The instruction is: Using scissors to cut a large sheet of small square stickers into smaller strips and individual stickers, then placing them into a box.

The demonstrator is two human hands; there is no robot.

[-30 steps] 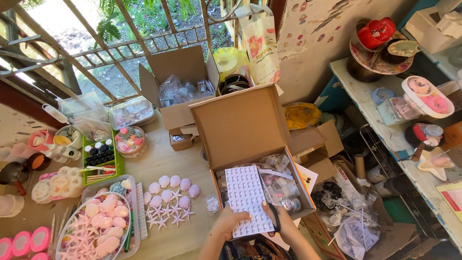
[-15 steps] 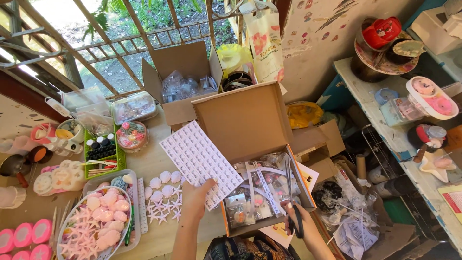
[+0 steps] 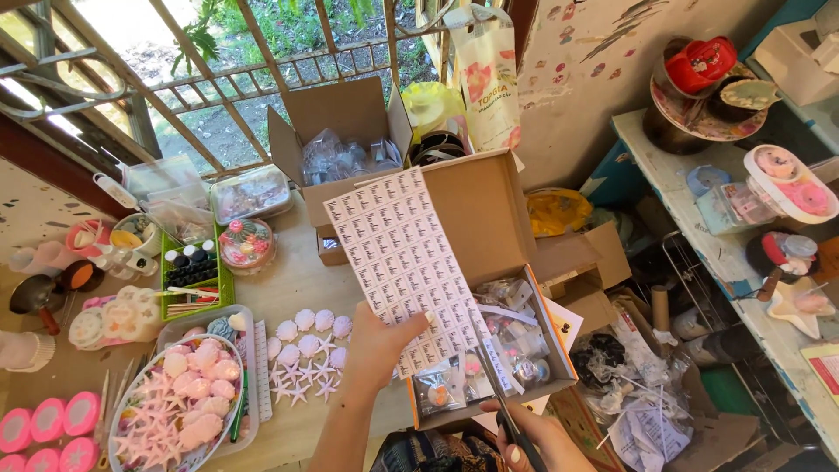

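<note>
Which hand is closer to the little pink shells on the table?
Left. The left hand holds up the sticker sheet right beside the pink shells. The right hand holds scissors farther off, by the open cardboard box.

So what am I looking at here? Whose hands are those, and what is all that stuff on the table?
There is no machine here. A person wears a camera on their head, so you look down at their own two hands. The left hand holds up a white sheet of small stickers. The right hand, at the bottom edge, holds a pair of scissors. Under them an open cardboard box is filled with little plastic bags. On the wooden table lie pale shell and starfish shapes, a bowl with more of them, and a green tray of small bottles.
</note>
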